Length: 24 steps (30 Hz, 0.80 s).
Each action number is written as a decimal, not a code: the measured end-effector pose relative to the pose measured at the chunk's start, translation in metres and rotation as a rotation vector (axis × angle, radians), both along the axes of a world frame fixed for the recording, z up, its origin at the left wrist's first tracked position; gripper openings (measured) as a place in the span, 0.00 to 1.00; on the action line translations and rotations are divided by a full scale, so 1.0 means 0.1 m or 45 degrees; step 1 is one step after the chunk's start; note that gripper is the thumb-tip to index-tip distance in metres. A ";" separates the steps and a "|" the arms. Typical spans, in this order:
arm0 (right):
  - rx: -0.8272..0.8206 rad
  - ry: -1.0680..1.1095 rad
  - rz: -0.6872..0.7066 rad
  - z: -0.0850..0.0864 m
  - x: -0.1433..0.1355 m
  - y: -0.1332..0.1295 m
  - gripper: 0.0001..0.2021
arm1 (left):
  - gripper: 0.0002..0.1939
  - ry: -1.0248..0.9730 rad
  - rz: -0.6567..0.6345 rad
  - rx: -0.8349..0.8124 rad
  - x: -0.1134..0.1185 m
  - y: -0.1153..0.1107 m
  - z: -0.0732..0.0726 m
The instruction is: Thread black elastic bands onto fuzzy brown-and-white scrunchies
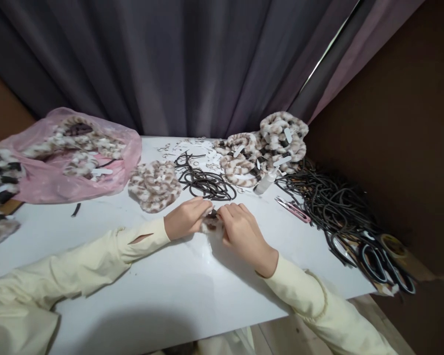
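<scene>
Over the middle of the white table, my left hand (187,218) and my right hand (244,234) meet at a small piece of spotted plush fabric (210,226). Both hands have their fingers closed on it, and a dark bit shows between the fingertips. What exactly that dark bit is, the fingers hide. Just beyond the hands lies a loose bundle of black cords (207,182). A pile of brown-and-white spotted plush (154,186) rests to the left of the bundle.
A pink plastic bag (128,170) with plush rings stands at left. Tagged plush rings (283,133) are stacked at back right, near a small bottle (265,182). Pink snips (294,209), a heap of black cords (336,202) and large scissors (373,264) lie at right.
</scene>
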State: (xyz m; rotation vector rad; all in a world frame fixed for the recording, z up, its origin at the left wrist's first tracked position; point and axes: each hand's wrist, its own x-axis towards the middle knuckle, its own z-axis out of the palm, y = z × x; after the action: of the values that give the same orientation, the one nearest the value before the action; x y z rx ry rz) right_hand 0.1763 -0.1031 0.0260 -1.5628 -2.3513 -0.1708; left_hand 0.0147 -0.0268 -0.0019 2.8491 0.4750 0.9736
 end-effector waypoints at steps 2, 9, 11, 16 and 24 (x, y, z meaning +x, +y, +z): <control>0.064 -0.036 0.000 0.00 0.01 0.03 0.08 | 0.08 -0.028 -0.031 -0.113 0.00 -0.02 0.03; -0.203 0.426 0.107 0.01 0.06 0.10 0.09 | 0.07 -0.087 -0.005 -0.430 0.00 -0.13 0.11; -0.333 0.560 0.166 0.03 0.09 0.13 0.08 | 0.08 -0.080 0.022 -0.521 0.01 -0.15 0.12; -0.699 0.731 0.249 0.05 0.16 0.19 0.08 | 0.09 -0.074 0.046 -0.544 0.01 -0.18 0.13; -0.767 0.898 0.177 0.02 0.17 0.21 0.09 | 0.11 -0.129 0.156 -1.054 0.04 -0.15 0.13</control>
State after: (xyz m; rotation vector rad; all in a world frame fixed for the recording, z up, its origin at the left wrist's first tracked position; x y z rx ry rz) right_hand 0.1937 -0.0819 0.0284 -1.3449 -1.9830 1.0304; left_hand 0.0185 -0.0414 0.0108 2.0387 0.8154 0.6991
